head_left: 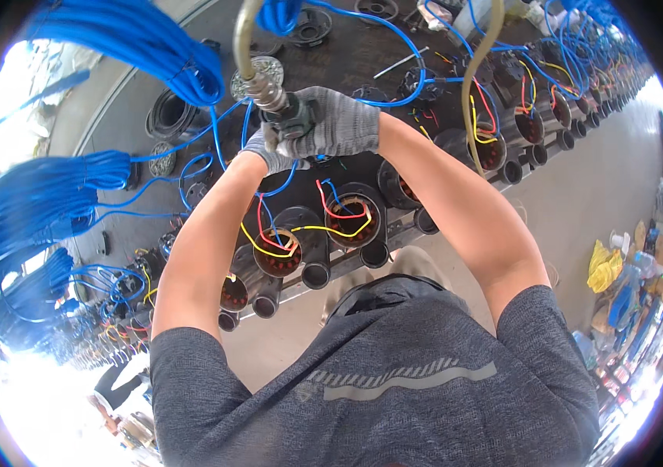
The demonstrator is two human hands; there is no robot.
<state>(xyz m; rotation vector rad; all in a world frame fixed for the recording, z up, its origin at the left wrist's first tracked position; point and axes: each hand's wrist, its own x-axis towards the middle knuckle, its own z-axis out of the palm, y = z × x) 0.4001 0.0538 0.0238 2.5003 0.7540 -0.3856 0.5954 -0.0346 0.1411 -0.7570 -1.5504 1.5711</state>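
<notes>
Both my hands wear grey knit gloves and meet at the upper middle, over a dark workbench. My right hand (339,121) is closed around a dark green-black air tool (294,117), whose metal fitting (263,92) joins a tan hose (244,43) rising out of view. My left hand (271,153) is just below and left of the tool; its fingers are mostly hidden behind the right hand and tool. Whatever lies beneath the hands is largely hidden. Nearer me stand two dark motor housings (310,226) with red, yellow and blue wires (339,231) coming out of their round openings.
Large blue cable coils (125,47) hang at the upper left, with more blue coils (43,194) below. A row of similar wired housings (530,124) stretches away right. Round metal parts (172,115) and a thin rod (401,62) lie on the bench. A second hose (468,93) hangs right.
</notes>
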